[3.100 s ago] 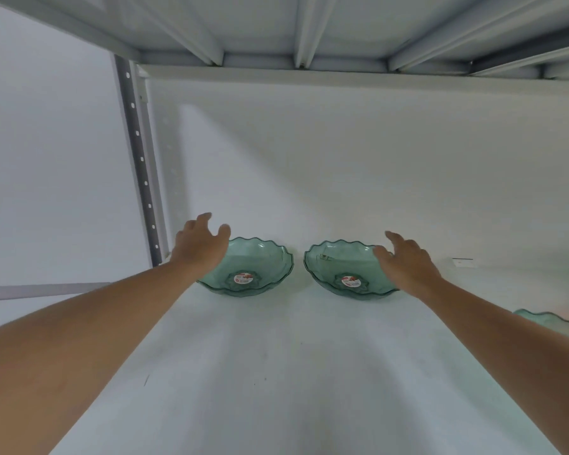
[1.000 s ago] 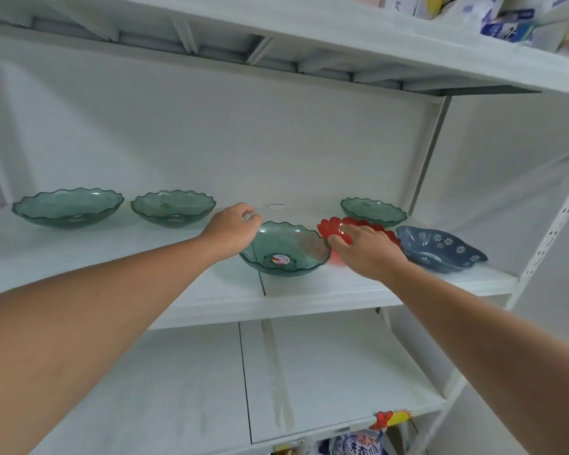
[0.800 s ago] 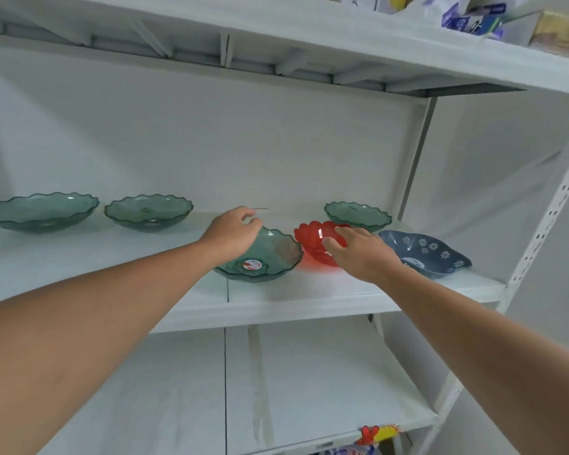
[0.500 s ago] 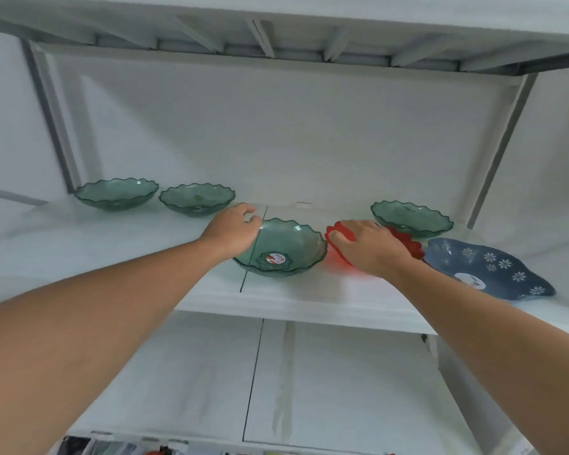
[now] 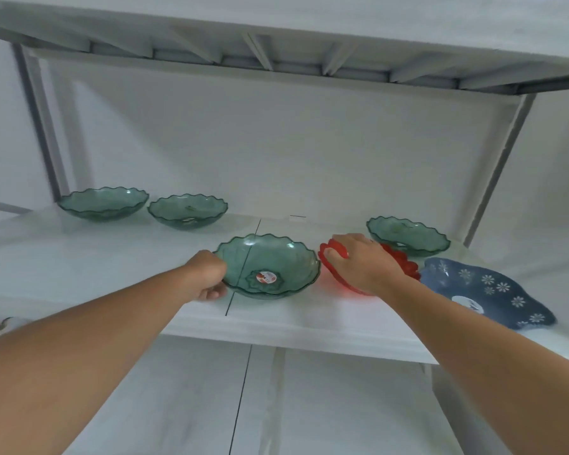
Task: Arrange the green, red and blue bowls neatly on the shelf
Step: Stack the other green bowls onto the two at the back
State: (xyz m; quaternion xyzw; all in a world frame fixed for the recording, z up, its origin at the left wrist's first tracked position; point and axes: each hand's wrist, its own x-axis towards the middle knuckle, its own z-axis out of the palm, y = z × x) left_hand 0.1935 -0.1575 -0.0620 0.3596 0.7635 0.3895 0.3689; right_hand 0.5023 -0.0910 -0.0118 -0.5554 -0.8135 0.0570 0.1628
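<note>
The left hand has its fingers curled shut around the left rim of the near green bowl, thumb tucked under the edge by the shelf board and the other fingers bent over the scalloped lip. The right hand is clamped on the red bowl, fingers hooked over its left rim with the fingertips inside and the palm covering most of the bowl, so only the red rim to either side of the hand shows. These two held bowls sit side by side at the front middle of the shelf, their rims nearly touching; a round red and white sticker shows through the bottom of the green one. Counting outward, there are four green bowls in all: the held one, two set close together at the back left, the far-left green bowl and the second green bowl, and a back-right green bowl just behind the red bowl. There is one red bowl and one blue bowl, the blue one patterned with white flowers and lying at the front right, just beside the red bowl and partly behind the right forearm. A lower shelf runs beneath, and another shelf's underside spans above.
</note>
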